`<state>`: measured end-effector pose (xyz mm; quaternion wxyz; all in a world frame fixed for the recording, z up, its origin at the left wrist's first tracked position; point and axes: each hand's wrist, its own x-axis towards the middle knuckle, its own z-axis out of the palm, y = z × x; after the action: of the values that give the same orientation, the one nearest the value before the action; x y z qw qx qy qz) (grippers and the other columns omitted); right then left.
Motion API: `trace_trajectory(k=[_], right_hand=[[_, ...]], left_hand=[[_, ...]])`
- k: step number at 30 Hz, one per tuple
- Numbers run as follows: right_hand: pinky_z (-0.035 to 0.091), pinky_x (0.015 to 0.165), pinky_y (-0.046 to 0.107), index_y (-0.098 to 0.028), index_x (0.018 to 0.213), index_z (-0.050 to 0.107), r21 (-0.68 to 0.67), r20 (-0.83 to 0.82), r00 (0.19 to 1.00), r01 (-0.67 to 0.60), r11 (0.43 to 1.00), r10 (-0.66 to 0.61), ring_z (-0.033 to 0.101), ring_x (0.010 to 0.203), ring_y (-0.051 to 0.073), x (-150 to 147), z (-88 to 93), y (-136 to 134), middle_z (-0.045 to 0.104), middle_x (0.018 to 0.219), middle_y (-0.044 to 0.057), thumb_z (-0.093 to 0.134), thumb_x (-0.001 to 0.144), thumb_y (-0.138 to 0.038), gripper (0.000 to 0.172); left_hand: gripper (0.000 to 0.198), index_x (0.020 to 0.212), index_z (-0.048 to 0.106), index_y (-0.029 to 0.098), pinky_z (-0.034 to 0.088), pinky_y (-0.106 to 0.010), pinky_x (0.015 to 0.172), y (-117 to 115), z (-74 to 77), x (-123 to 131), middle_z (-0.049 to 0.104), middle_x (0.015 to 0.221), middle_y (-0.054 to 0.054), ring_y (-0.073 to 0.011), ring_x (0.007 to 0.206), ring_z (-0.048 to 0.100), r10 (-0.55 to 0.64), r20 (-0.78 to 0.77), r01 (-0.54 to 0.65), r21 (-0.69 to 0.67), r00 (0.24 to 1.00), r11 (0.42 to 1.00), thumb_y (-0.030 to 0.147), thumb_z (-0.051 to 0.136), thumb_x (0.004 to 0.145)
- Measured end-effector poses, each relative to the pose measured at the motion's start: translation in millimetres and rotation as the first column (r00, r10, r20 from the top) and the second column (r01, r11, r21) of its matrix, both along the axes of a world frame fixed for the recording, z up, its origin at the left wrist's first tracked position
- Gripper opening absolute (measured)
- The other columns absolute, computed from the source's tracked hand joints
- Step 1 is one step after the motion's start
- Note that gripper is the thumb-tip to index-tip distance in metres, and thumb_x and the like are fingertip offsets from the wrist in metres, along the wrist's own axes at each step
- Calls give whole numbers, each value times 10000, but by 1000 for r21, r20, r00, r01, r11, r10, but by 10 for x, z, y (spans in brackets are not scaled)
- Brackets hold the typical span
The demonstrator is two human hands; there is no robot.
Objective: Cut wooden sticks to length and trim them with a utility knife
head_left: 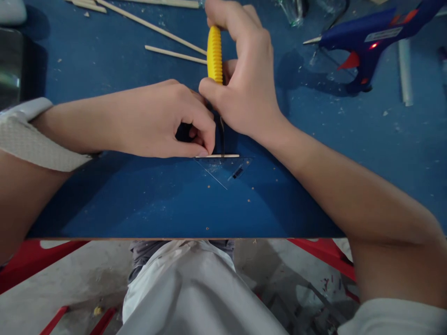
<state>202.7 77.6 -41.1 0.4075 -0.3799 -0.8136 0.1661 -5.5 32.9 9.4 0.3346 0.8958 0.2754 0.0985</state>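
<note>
A short thin wooden stick (228, 156) lies along the upper edge of a clear triangle ruler (240, 168) on the blue table. The fingertips of my left hand (167, 121) pinch the stick's left end and press it down. My right hand (249, 79) is closed around the yellow ribbed handle of a utility knife (214, 56). Its narrow dark blade points toward me, and the tip meets the stick near the middle. Fingers of both hands partly hide the blade's upper part.
Longer wooden sticks (153, 24) lie beyond my hands. A blue glue gun (363, 39) with a lit red light sits at the right, near a translucent glue stick (405, 72). A dark box (12, 70) stands at the left. The table edge (188, 238) runs before my lap.
</note>
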Motion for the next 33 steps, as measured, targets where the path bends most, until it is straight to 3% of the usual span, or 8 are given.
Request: trace_trajectory(k=[4, 7, 10, 15, 20, 25, 29, 33], right_hand=[[672, 884, 370, -97, 1498, 649, -28, -1, 1000, 0, 1000, 0, 688, 1298, 240, -8, 35, -32, 718, 1479, 171, 605, 723, 58, 792], [682, 945, 382, -113, 1451, 660, -13, -20, 999, 40, 999, -40, 685, 1265, 236, -37, 11, -13, 730, 1441, 150, 589, 655, 84, 823], [674, 988, 392, -72, 1498, 637, 3, -26, 1000, 11, 1000, -11, 684, 1281, 235, -45, -38, 35, 721, 1449, 167, 565, 625, 98, 892], [633, 818, 348, -123, 1495, 635, 8, 6, 1000, 2, 1000, -2, 693, 1299, 227, -1, -27, 51, 748, 1472, 132, 589, 639, 92, 883], [646, 784, 357, -106, 1426, 681, -51, -25, 999, 47, 998, -48, 740, 1282, 229, -1, 88, -47, 786, 1454, 149, 581, 663, 71, 790], [638, 736, 322, -239, 1441, 670, -86, 39, 999, 24, 996, -21, 722, 1440, 223, 1, 175, -127, 776, 1540, 88, 614, 720, 76, 788], [671, 822, 329, -311, 1449, 678, -131, 91, 992, 96, 987, -85, 700, 1494, 257, 0, 227, -162, 753, 1556, 45, 649, 750, 107, 815], [685, 850, 330, -367, 1445, 675, -162, 94, 994, 77, 984, -62, 681, 1538, 251, 11, 240, -177, 739, 1579, 27, 678, 838, 54, 740]], left_hand=[[359, 973, 915, 336, 540, -308, 796, -1, -5, 9, 857, 917, 54, -144, 858, 743, -1, 16, 1, -13, 1000, 1000, 487, 601, 1061], [422, 998, 934, 265, 498, -267, 824, -6, -8, 6, 856, 931, 44, -108, 876, 733, -2, 33, 3, -16, 999, 1000, 489, 587, 1088], [368, 1029, 945, 290, 515, -277, 866, -9, -15, -5, 862, 971, 47, -104, 882, 741, -13, 74, 14, -13, 997, 1000, 460, 628, 1106], [402, 1010, 946, 296, 524, -254, 852, -10, -23, 3, 867, 960, 56, -93, 867, 762, -19, 76, 18, 8, 997, 1000, 488, 612, 1125], [376, 999, 949, 318, 551, -263, 857, -10, -31, 12, 879, 967, 59, -105, 877, 785, -5, 57, 4, 18, 998, 1000, 499, 635, 1097], [287, 1021, 942, 359, 561, -271, 812, 3, -44, -20, 873, 970, 73, -117, 858, 778, -18, 85, 16, 25, 996, 1000, 425, 672, 1090], [268, 1027, 941, 344, 568, -282, 825, 9, -46, -42, 874, 989, 63, -128, 871, 769, -25, 62, 22, 38, 998, 999, 405, 690, 1097], [224, 1022, 941, 369, 580, -295, 834, 2, -42, -37, 875, 983, 78, -130, 870, 782, -21, 66, 19, 31, 998, 999, 360, 724, 1074]])
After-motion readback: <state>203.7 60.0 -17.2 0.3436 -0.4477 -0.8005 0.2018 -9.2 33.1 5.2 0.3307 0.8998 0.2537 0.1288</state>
